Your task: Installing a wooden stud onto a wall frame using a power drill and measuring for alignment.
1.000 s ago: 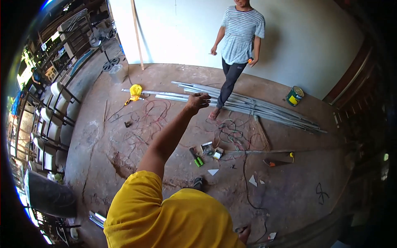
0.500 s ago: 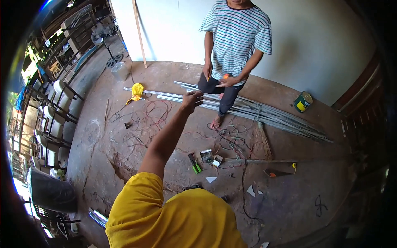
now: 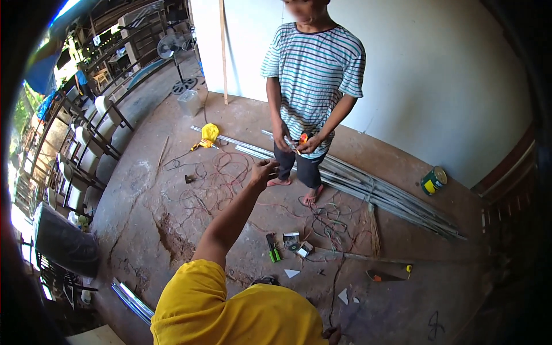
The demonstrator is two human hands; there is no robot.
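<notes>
The bare left arm (image 3: 227,227), coming from a short yellow cloth sleeve (image 3: 192,287), is stretched forward, almost straight. The left hand (image 3: 264,172) is held up, its fingers loosely parted and pointing rightward. Of the 2 hands, the right hand (image 3: 332,334) shows only partly, low down; its grip is unclear.

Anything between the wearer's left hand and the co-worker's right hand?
In the head view, no object lies between the left hand and the co-worker's right hand; the stretch is bare, with dark trousers behind it. Its depth cannot be told.
</notes>
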